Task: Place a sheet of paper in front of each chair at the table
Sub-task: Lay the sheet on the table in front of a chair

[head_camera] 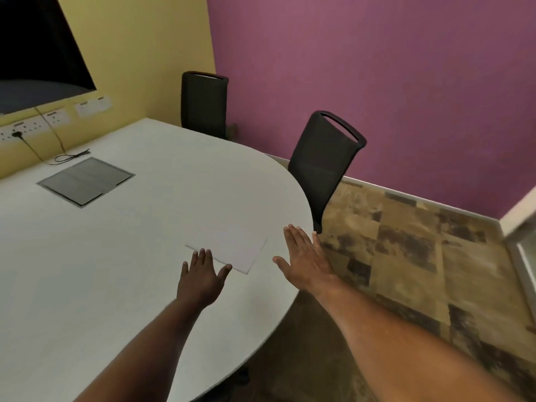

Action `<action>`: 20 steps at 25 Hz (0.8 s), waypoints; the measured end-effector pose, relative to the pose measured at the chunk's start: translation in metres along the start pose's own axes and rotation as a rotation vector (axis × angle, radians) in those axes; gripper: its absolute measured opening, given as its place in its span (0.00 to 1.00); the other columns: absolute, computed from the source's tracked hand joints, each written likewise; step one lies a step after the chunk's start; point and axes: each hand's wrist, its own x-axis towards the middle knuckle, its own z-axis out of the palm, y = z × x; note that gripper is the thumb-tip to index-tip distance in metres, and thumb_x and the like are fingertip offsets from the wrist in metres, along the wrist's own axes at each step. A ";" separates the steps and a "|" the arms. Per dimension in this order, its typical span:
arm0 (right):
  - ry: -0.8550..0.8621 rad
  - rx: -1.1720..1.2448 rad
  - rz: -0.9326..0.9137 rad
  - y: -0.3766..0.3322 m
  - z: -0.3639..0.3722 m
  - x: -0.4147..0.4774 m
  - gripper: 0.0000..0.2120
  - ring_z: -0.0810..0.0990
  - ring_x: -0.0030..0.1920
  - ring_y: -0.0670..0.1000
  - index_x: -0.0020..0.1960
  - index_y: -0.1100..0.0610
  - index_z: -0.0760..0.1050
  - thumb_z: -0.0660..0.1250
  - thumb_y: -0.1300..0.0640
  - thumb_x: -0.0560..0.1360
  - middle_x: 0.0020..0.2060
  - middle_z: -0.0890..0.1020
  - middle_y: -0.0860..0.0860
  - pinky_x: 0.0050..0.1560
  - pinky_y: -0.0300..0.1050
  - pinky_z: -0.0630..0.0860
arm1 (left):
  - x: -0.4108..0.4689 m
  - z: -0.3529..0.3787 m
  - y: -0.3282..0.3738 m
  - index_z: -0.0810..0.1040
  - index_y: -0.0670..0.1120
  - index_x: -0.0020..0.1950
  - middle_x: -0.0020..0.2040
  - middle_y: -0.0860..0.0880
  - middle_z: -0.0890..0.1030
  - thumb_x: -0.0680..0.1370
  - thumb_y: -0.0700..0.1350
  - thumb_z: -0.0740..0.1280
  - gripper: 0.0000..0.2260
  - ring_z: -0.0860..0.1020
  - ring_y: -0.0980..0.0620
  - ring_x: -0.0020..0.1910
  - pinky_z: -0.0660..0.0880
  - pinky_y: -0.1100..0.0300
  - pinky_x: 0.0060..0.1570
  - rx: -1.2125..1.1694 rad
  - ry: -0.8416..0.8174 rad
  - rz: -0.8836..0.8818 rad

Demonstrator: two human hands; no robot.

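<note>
A white sheet of paper (pixel 230 248) lies flat on the white table (pixel 130 256) near its rounded right edge, in front of the nearer black chair (pixel 324 163). My left hand (pixel 201 278) hovers flat with fingers spread at the sheet's near-left corner, thumb tip at its edge. My right hand (pixel 304 261) is open, palm down, just right of the sheet at the table's rim. Neither hand holds anything. A second black chair (pixel 204 104) stands farther back at the table's far side; I see no paper in front of it.
A grey cable hatch (pixel 85 179) is set into the tabletop at the left, with a black cable (pixel 71 156) coiled behind it. Wall sockets (pixel 55 116) and a dark screen (pixel 37 47) are on the yellow wall. Patterned floor (pixel 420 256) lies to the right.
</note>
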 end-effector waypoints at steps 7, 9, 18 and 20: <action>-0.021 0.054 -0.163 0.018 -0.015 0.114 0.36 0.41 0.81 0.49 0.82 0.55 0.40 0.47 0.38 0.83 0.82 0.45 0.50 0.79 0.56 0.37 | 0.058 -0.013 0.013 0.49 0.43 0.83 0.84 0.46 0.51 0.81 0.67 0.48 0.39 0.47 0.48 0.83 0.45 0.46 0.80 -0.042 0.028 -0.176; -0.051 0.070 -0.212 0.017 -0.012 0.148 0.35 0.44 0.81 0.49 0.82 0.55 0.43 0.48 0.39 0.83 0.82 0.48 0.50 0.80 0.55 0.37 | 0.070 -0.011 0.013 0.50 0.43 0.83 0.84 0.47 0.52 0.81 0.67 0.48 0.38 0.48 0.48 0.83 0.45 0.45 0.80 -0.060 0.025 -0.241; -0.191 0.091 -0.467 0.026 0.065 0.288 0.28 0.57 0.79 0.48 0.79 0.55 0.57 0.56 0.44 0.83 0.78 0.63 0.50 0.80 0.53 0.47 | 0.114 0.045 0.028 0.52 0.44 0.83 0.83 0.46 0.54 0.81 0.66 0.50 0.37 0.51 0.47 0.82 0.48 0.44 0.79 -0.150 -0.047 -0.621; -0.241 0.104 -0.518 0.028 0.083 0.313 0.28 0.60 0.78 0.50 0.78 0.55 0.59 0.58 0.45 0.82 0.77 0.65 0.51 0.79 0.53 0.50 | 0.124 0.057 0.037 0.52 0.44 0.83 0.83 0.45 0.55 0.82 0.65 0.51 0.36 0.53 0.47 0.82 0.50 0.45 0.79 -0.172 -0.073 -0.696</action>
